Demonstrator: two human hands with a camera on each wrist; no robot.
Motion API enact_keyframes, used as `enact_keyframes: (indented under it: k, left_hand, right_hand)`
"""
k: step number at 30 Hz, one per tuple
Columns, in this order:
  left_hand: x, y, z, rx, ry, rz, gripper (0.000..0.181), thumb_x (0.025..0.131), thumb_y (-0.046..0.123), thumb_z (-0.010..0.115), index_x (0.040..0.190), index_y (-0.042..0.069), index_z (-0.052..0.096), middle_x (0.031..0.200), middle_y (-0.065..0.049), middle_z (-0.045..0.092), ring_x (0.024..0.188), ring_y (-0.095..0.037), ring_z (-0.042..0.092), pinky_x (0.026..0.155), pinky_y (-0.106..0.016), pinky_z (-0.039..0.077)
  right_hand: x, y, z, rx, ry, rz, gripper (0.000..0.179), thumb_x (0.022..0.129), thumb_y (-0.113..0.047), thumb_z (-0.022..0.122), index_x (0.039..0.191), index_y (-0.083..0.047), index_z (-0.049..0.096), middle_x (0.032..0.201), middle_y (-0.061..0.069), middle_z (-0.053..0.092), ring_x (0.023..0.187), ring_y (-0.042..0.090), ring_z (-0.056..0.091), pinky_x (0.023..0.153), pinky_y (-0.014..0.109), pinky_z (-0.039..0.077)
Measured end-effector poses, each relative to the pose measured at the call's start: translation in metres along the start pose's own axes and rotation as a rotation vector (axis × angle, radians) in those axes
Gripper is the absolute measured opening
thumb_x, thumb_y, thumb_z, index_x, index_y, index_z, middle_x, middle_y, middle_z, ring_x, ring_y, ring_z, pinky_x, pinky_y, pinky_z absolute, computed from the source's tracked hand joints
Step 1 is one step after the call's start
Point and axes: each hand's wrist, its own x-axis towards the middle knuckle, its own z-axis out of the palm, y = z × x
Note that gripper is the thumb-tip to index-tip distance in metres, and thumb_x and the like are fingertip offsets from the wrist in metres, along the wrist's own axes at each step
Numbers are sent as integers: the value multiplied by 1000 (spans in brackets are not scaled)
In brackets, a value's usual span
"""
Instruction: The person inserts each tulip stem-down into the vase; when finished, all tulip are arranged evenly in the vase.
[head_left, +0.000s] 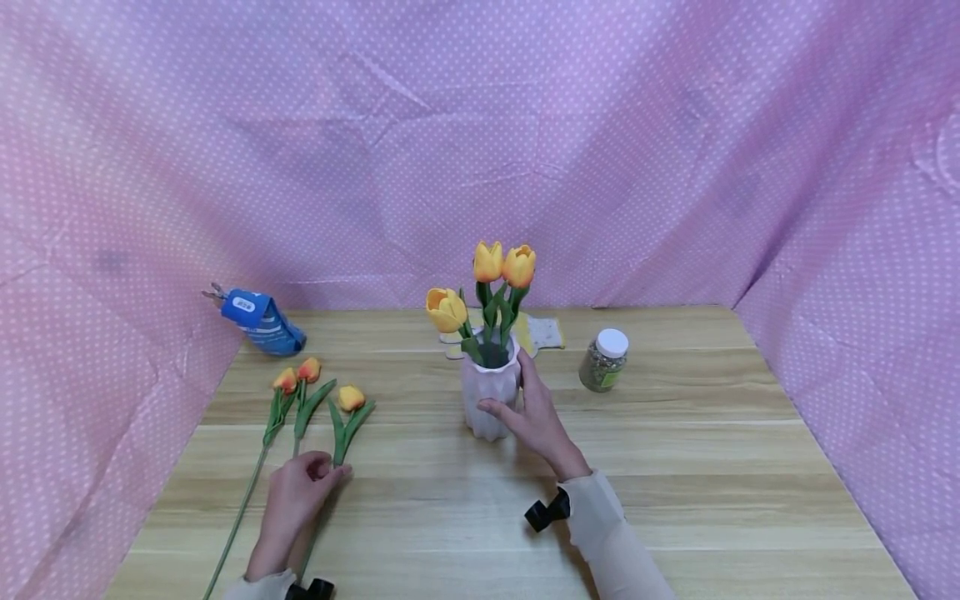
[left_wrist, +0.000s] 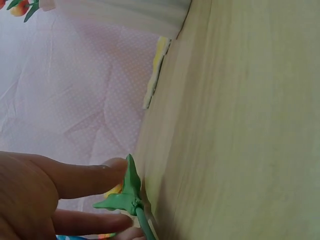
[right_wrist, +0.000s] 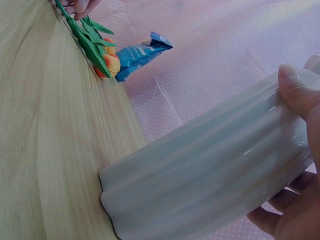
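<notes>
In the head view, a white ribbed vase (head_left: pixel 483 396) stands upright on the table with three yellow-orange tulips (head_left: pixel 519 267) in it. My right hand (head_left: pixel 543 421) grips the vase's right side, thumb on the near face; the right wrist view shows the fingers (right_wrist: pixel 285 200) curled around it. My left hand (head_left: pixel 296 492) is at the stem of a yellow tulip (head_left: pixel 351 398) lying on the table. In the left wrist view its thumb and fingers stand apart around the green leaves (left_wrist: pixel 131 185). Two orange tulips (head_left: pixel 285 381) lie just to the left.
A blue packet (head_left: pixel 262 321) sits at the table's back left. Behind the vase lies a yellow and white cloth (head_left: pixel 543 332). To the right stands a jar (head_left: pixel 603 362) with a white lid. Pink dotted fabric (head_left: pixel 480 150) hangs around the wooden table (head_left: pixel 712 467).
</notes>
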Motion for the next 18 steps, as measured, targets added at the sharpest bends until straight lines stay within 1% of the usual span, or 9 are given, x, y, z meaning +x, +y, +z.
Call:
enact_keyframes:
  k: [2, 5, 8, 11, 18]
  left_hand:
    - [-1, -1, 1, 15, -18, -1, 39, 84, 23, 78, 106, -8, 70, 75, -7, 65, 69, -16, 53, 59, -22, 41]
    - [-3, -3, 2, 31, -33, 7, 37, 83, 21, 79, 103, -8, 70, 72, -5, 65, 65, -15, 53, 56, -23, 41]
    - [-5, -3, 3, 44, -27, 26, 32, 81, 17, 80, 98, -8, 70, 70, -5, 66, 64, -15, 54, 57, -25, 41]
    - [-5, -3, 4, 56, -20, 31, 27, 80, 15, 80, 94, -6, 70, 69, -5, 66, 64, -16, 54, 58, -26, 41]
    - [-5, -1, 4, 67, -33, 11, 20, 80, 10, 78, 92, -4, 71, 69, -3, 64, 64, -15, 52, 57, -27, 39]
  right_hand:
    - [0, 0, 0, -4, 0, 6, 93, 89, -32, 77, 159, -27, 16, 161, 7, 37, 147, 33, 40, 118, 61, 37]
    - [0, 0, 0, -12, 2, 10, 93, 88, -33, 77, 159, -26, 17, 160, 7, 37, 146, 33, 41, 118, 61, 38]
    - [0, 0, 0, -16, 5, 10, 93, 88, -33, 78, 159, -26, 17, 161, 8, 37, 147, 33, 40, 118, 61, 37]
    - [0, 1, 0, -13, 5, 9, 93, 88, -32, 78, 159, -26, 17, 161, 8, 35, 148, 34, 39, 118, 62, 36]
    - [0, 2, 0, -11, 4, -3, 93, 88, -32, 77, 159, -27, 17, 161, 9, 37, 148, 33, 38, 119, 60, 35]
